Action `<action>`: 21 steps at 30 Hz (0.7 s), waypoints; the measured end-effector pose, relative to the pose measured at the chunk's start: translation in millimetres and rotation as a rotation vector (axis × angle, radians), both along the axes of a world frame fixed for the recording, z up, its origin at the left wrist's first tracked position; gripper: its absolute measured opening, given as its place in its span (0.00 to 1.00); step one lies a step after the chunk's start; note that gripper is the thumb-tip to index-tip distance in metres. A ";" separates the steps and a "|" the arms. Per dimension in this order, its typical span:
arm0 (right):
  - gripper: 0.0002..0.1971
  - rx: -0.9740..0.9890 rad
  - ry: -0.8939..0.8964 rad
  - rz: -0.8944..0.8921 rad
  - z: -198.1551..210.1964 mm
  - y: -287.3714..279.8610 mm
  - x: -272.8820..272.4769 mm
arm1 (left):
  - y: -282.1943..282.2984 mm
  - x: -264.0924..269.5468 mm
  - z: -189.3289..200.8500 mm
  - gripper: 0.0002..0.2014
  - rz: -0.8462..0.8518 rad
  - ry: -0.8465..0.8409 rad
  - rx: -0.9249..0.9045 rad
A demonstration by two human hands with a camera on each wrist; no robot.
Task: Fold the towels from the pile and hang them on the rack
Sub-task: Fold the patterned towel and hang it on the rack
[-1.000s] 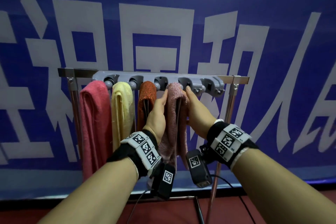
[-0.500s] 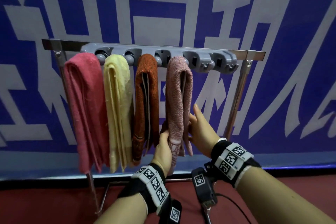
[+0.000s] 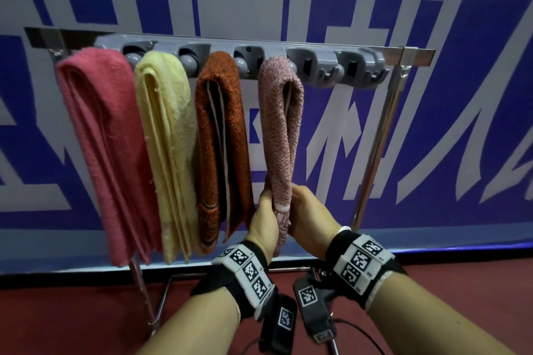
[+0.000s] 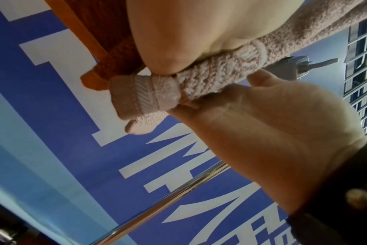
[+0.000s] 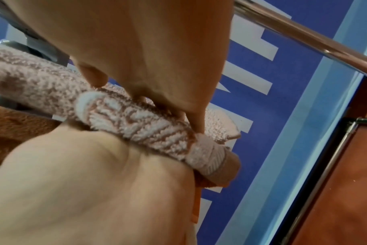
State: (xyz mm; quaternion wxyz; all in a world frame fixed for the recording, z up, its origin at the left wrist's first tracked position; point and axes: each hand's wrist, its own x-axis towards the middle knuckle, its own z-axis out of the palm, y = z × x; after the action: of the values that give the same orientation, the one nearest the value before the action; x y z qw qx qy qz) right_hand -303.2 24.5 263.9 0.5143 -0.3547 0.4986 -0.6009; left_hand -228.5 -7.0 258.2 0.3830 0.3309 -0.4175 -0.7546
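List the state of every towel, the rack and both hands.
Rack, upright, two right-hand hooks bare.
Pink-red towel, folded, hung.
Yellow towel, folded, hung.
Orange towel, folded, hung.
Speckled pink towel, folded, hung, lower end held.
Left hand, grips speckled pink towel.
Right hand, grips speckled pink towel.

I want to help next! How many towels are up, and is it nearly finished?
Done: the red towel, yellow towel and orange towel hang folded on the rack. In hand: the pink towel hangs too, its lower end held by the left hand and right hand. Left: letting go; the rack's right end looks free; the pile is out of view.
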 end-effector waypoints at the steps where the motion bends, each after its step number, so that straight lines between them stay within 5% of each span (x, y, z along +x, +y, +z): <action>1: 0.23 0.000 -0.031 -0.011 -1.0 -1.3 2.7 | 0.3 -0.3 0.7 0.23 0.002 -0.004 0.011; 8: 0.31 0.063 0.020 -0.112 -15.2 -13.8 0.7 | -7.5 -1.5 -16.3 0.29 0.179 -0.081 -0.025; 15: 0.23 0.143 0.067 -0.087 -37.7 -13.1 14.8 | -2.8 5.3 -32.8 0.15 0.034 -0.219 0.011; 21: 0.31 0.116 0.067 0.030 -42.1 1.4 11.1 | -15.6 26.5 -44.3 0.24 0.022 -0.308 -0.069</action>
State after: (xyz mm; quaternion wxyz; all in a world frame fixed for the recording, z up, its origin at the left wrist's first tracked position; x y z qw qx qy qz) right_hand -292.1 25.9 221.8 0.5260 -0.3517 0.5440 -0.5511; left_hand -202.1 -22.7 213.9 0.3340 0.4340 -0.4931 -0.6760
